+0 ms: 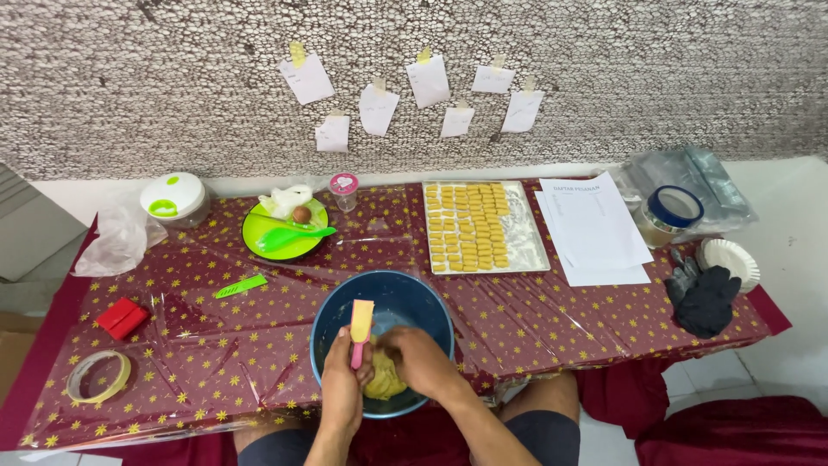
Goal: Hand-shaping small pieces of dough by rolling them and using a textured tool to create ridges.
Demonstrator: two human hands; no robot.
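Both forearms are raised from the bottom edge of the view and brought together over a blue bowl (332,315) that sits at the near edge of the table (561,328). The left hand (342,384) is held upright with its back to the camera, and its fingers are wrapped tightly around the pink handle of a scraper (360,332), whose pale yellow blade points up and away above the bowl. The right hand (420,358) is turned palm down and angled toward the left one; its fingers are curled down onto a lump of yellow dough (385,380) in the near part of the bowl, though how firmly the dough is pinched cannot be told, since the fingertips are hidden. The two hands are seen touching or nearly touching at the thumbs.

Beyond the bowl a tray (535,250) of small yellow pieces is laid out in rows. A green plate (259,237) is set to the far left of the bowl, and black gloves (707,298) are left at the right end of the table.
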